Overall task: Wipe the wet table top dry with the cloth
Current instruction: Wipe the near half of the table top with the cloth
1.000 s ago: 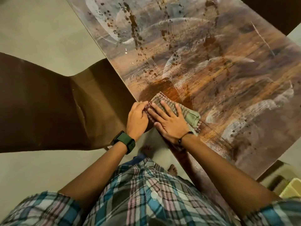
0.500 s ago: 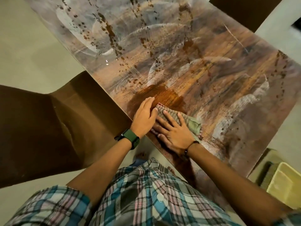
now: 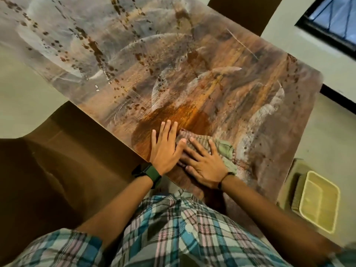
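Head view, looking down on a wooden table top (image 3: 221,78) streaked with pale wipe marks and dark droplets. A striped, checked cloth (image 3: 221,149) lies flat near the table's near edge, just right of a darker orange-brown wet patch (image 3: 173,116). The right hand (image 3: 204,162), a thin dark band at its wrist, rests palm down on the cloth with fingers straight and spread. The left hand (image 3: 165,149), wearing a green watch (image 3: 150,174), lies flat on the table with fingers straight and together, its thumb reaching onto the cloth's left end and touching the right hand's fingers. A brown chair (image 3: 57,160) stands to the left of the table. A pale yellow plastic tray (image 3: 317,201) sits on the floor at the near right. A plaid shirt (image 3: 183,232) fills the near foreground.
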`<state>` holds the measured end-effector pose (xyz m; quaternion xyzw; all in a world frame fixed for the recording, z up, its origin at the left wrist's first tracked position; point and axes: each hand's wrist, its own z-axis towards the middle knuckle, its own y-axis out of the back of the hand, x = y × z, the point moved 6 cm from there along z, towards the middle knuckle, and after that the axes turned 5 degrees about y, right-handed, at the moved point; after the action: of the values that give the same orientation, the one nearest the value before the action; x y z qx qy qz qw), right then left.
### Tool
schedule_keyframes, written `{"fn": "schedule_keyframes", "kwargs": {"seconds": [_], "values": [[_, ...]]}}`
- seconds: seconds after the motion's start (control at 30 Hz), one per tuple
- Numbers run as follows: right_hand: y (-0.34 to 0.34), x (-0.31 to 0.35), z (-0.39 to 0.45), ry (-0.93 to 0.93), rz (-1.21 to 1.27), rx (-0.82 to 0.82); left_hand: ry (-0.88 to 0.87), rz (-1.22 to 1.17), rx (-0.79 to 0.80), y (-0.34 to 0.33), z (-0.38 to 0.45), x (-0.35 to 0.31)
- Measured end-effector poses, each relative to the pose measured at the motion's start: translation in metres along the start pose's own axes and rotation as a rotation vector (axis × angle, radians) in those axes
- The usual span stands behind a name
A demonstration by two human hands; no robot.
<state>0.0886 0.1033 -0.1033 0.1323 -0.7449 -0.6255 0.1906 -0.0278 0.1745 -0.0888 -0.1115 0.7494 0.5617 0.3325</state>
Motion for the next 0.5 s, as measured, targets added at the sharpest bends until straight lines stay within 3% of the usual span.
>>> {"fn": "schedule_keyframes", "kwargs": {"seconds": [0.07, 0.13, 0.17, 0.23, 0.3, 0.4, 0.5], "values": [[0.013, -0.038, 0.024, -0.202, 0.034, -0.064, -0.008, 0.067, 0.039, -0.006, 0.005, -0.003], [0.022, -0.069, 0.040, -0.481, 0.159, 0.009, -0.013, 0.145, 0.029, -0.009, 0.007, -0.004], [0.023, -0.071, 0.045, -0.536, 0.202, 0.047, -0.019, 0.175, 0.015, -0.010, 0.007, -0.005], [0.027, -0.043, 0.037, -0.452, 0.167, 0.012, -0.044, 0.172, 0.016, -0.011, 0.008, -0.005], [0.016, 0.001, 0.007, -0.229, 0.034, -0.023, -0.068, 0.126, 0.004, -0.011, 0.012, -0.005], [-0.004, 0.015, -0.042, -0.051, -0.010, 0.049, -0.105, 0.136, -0.003, -0.010, 0.022, -0.006], [0.014, -0.042, -0.024, -0.154, -0.016, 0.018, -0.133, 0.207, 0.024, -0.013, 0.027, -0.010]]}}
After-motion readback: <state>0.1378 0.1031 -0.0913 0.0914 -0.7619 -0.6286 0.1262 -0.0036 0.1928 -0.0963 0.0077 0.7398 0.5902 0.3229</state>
